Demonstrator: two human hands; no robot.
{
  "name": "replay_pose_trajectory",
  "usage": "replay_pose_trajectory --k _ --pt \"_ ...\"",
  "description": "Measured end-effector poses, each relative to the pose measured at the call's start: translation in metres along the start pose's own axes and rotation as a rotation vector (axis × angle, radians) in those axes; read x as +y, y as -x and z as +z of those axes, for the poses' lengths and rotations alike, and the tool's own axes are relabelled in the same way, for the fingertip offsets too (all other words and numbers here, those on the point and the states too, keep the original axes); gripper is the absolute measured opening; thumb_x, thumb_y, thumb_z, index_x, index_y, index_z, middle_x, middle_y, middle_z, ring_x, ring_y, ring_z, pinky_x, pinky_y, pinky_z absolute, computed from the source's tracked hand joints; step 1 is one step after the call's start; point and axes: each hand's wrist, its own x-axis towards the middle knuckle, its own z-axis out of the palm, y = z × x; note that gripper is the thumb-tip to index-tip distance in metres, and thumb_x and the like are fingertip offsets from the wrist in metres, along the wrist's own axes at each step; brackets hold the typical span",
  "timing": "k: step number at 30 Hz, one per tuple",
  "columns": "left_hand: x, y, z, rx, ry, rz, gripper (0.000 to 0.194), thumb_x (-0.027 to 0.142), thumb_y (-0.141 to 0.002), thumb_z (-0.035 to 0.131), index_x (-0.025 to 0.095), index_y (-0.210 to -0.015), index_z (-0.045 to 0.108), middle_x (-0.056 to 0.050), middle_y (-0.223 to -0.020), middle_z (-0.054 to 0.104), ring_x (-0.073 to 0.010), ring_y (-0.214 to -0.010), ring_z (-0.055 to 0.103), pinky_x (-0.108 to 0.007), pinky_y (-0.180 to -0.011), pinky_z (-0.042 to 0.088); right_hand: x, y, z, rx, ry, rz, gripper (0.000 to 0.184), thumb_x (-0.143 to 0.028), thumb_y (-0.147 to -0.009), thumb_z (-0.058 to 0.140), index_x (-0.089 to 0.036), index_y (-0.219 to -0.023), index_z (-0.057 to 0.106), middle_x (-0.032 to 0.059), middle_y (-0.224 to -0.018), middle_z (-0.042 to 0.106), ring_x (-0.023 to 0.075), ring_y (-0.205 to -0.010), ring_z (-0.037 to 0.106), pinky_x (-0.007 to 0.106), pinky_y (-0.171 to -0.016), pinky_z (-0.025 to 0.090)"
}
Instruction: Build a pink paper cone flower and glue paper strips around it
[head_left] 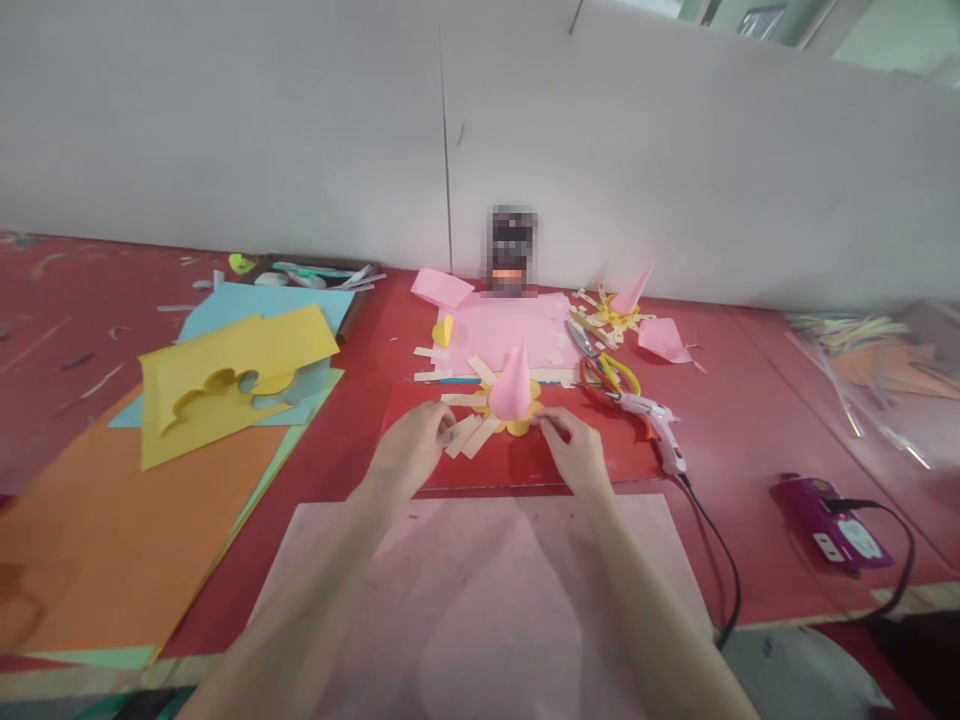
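A yellow paper flower lies on a red board, with a pink paper cone standing upright at its middle. Pale paper strips fan out from the flower's left side. My left hand is closed, thumb and finger pinching the end of one of these strips. On the other side, my right hand is also closed in a pinch at the flower's right edge. Whatever sits between its fingertips is too small to make out.
A pink glue gun with a black cord lies right of the board, by scissors. Behind are pink paper and another cone. Coloured sheets spread left; a purple power box sits right.
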Motion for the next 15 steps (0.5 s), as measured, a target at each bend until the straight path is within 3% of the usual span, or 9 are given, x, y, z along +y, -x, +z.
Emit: replay_pose_trajectory --k 6,11,15 --pt "-0.002 -0.004 -0.006 0.047 0.204 0.001 0.007 0.026 -0.074 0.055 0.021 -0.071 0.056 -0.001 -0.074 0.064 -0.0164 -0.068 0.06 -0.026 -0.058 0.045 -0.002 0.001 0.0 0.011 -0.014 0.001 0.018 -0.026 -0.079 0.045 -0.023 -0.084 0.062 0.0012 -0.084 0.07 0.0179 -0.085 0.063 0.029 -0.078 0.045" --pt "0.011 -0.005 -0.009 0.123 0.432 0.049 0.013 0.032 -0.072 0.06 0.02 -0.076 0.059 -0.001 -0.079 0.065 -0.0148 -0.072 0.06 -0.026 -0.066 0.049 -0.007 0.002 0.002 0.058 -0.092 0.006 0.02 -0.031 -0.079 0.05 -0.021 -0.091 0.063 0.0022 -0.082 0.069 0.0158 -0.077 0.062 0.027 -0.074 0.046" --pt "0.021 -0.005 -0.001 0.099 0.639 0.111 0.016 0.033 -0.074 0.059 0.019 -0.081 0.059 -0.002 -0.084 0.065 -0.0159 -0.081 0.061 -0.031 -0.079 0.049 -0.015 0.005 0.005 -0.124 -0.238 0.088 0.027 -0.042 -0.08 0.05 -0.019 -0.082 0.064 0.0026 -0.072 0.068 0.0137 -0.06 0.059 0.024 -0.055 0.046"
